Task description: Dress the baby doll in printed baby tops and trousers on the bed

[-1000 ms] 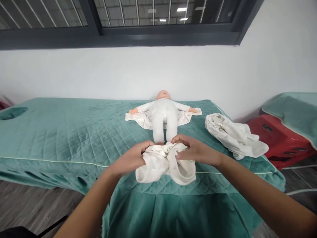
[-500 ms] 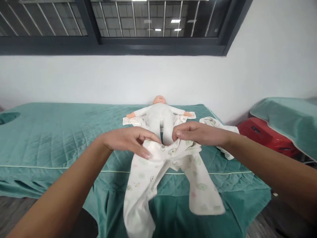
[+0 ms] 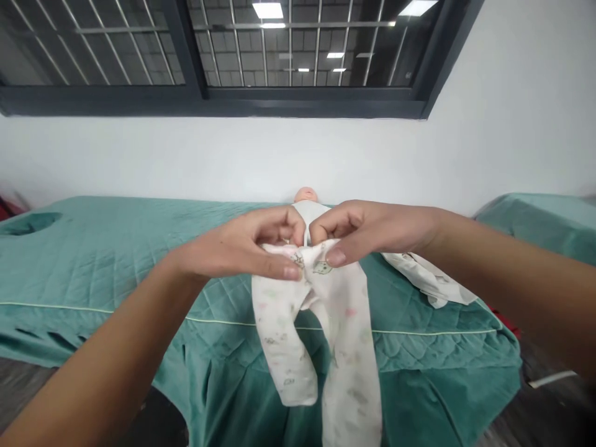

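A small pair of white baby pants (image 3: 351, 347) with a pastel print hangs from both my hands over the bed's front edge, legs downward. My left hand (image 3: 251, 245) pinches the waistband on the left, thumb in front. On the right of the same waistband, my right hand (image 3: 367, 233) grips with thumb in front and fingers curled behind. Beyond my hands a baby doll (image 3: 306, 195) lies on the bed; its head and a bit of its white torso show, while the rest is hidden behind my hands and the pants.
The bed (image 3: 116, 261) has a green quilted cover, with a hole at its far left. Another white printed garment (image 3: 433, 279) lies right of my right hand. A green-covered surface (image 3: 549, 217) stands at the far right. Behind are a white wall and a barred window (image 3: 298, 56).
My hands have come closer together and slightly up along the waistband. The pants have swung round, their right leg now hanging lower. The view has tilted up a little.
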{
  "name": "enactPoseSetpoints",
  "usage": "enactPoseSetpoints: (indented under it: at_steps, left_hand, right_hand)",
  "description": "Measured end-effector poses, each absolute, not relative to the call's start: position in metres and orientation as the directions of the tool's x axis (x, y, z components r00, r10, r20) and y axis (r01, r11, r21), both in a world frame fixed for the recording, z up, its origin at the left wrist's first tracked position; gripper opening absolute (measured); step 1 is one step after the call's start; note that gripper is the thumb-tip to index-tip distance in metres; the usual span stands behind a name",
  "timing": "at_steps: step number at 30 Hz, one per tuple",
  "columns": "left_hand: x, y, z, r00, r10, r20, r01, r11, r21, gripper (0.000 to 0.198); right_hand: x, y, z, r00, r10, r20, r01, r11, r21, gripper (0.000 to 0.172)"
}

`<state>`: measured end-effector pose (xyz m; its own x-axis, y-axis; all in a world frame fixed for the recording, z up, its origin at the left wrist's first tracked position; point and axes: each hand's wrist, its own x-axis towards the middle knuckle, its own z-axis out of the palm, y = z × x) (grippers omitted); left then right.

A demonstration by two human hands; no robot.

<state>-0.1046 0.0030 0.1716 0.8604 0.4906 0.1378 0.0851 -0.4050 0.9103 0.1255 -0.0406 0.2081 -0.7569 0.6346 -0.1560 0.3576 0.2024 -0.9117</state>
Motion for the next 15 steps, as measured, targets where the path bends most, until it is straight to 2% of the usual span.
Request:
enactPoseSetpoints:
  at_steps: [3, 8, 11, 13, 15]
  left_hand:
    - [-0.107, 0.000, 0.175, 0.893, 0.437, 0.106, 0.085, -0.396, 0.914, 0.028]
    - [-0.107, -0.007, 0.175, 0.812, 0.530, 0.244, 0.028, -0.453, 0.891, 0.035]
    - [-0.109, -0.011, 0.178, 0.785, 0.551, 0.283, 0.037, -0.498, 0.866, 0.032]
    - [-0.112, -0.011, 0.182, 0.803, 0.544, 0.245, 0.106, -0.534, 0.839, 0.029]
    - [-0.117, -0.010, 0.185, 0.839, 0.517, 0.168, 0.194, -0.573, 0.796, 0.028]
  right_hand:
    - [0.118, -0.044, 0.208, -0.781, 0.608, -0.139, 0.300, 0.172, -0.938, 0.030]
    - [0.114, -0.043, 0.199, -0.733, 0.663, -0.152, 0.273, 0.082, -0.959, 0.043]
    - [0.114, -0.041, 0.197, -0.777, 0.601, -0.188, 0.296, 0.086, -0.951, 0.045]
    - [0.113, -0.041, 0.200, -0.811, 0.538, -0.228, 0.349, 0.133, -0.928, 0.042]
    - [0.113, -0.042, 0.206, -0.809, 0.529, -0.257, 0.403, 0.181, -0.897, 0.035]
